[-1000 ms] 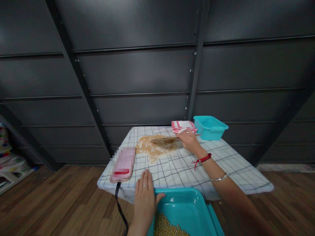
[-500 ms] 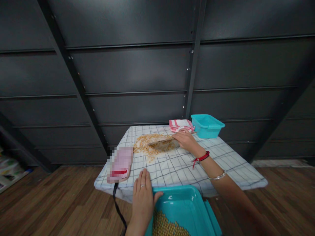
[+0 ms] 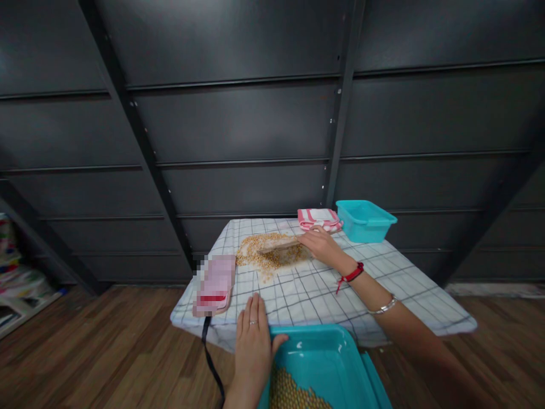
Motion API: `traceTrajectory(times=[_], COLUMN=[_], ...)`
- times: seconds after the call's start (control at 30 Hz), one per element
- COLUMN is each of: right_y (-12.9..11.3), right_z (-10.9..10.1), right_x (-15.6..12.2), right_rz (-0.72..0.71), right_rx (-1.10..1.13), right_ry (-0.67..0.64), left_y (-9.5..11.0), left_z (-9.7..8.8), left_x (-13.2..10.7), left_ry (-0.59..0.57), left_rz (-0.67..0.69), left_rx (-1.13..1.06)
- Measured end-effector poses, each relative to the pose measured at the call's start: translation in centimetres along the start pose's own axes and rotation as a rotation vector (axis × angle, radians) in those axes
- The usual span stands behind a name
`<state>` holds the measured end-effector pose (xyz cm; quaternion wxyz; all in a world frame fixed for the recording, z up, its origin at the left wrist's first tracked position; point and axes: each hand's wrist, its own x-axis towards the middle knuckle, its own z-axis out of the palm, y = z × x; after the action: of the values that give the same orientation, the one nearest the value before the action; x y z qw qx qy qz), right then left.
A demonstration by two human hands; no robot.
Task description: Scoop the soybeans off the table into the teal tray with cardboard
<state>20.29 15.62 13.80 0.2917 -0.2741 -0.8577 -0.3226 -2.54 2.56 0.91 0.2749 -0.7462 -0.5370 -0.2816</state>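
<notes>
Toward the far side of the bench (image 3: 409, 295), on a checked cloth (image 3: 293, 295), a loose pile of yellow grains (image 3: 249, 250) is lying, and a thin flat tool (image 3: 276, 247) is reaching into it. The right hand (image 3: 322, 248) is grasping this tool near its right end, with the fingers closed on it. The long axis is running from this hand to the left, across the pile, and the free end is pointing slightly toward the near edge. So most grains are lying to the left of the right hand, which is the nearer one. The left hand (image 3: 253, 341) is resting with straight fingers, unclenched, along the left rim of a turquoise tray (image 3: 315, 355); its thumb is lying over the rim, and I cannot tell if it is pressing. Other grains (image 3: 293, 395) are lying inside the tray, and a stretch of cloth is separating it from the pile. Beyond the right hand, a striped towel (image 3: 315, 217) is lying folded beside a blue box (image 3: 366, 230).
</notes>
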Motion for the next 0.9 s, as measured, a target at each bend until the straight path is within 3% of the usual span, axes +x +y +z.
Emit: traceTrajectory(times=[0.2, 0.6, 0.9], right_y=[0.3, 0.2, 0.7], right_z=[-0.8, 0.3, -0.7], right_x=[-0.5, -1.7, -2.6], right_rz=[-0.044, 0.033, 0.040], right_rx=[0.038, 0.003, 0.013], right_ry=[0.011, 0.059, 0.126], left_y=[0.0, 0.3, 0.4], left_z=[0.1, 0.3, 0.4], left_x=[0.0, 0.2, 0.2], left_ry=[0.017, -0.013, -0.030], left_rz=[-0.011, -0.012, -0.009], left_rx=[0.028, 0.020, 0.051])
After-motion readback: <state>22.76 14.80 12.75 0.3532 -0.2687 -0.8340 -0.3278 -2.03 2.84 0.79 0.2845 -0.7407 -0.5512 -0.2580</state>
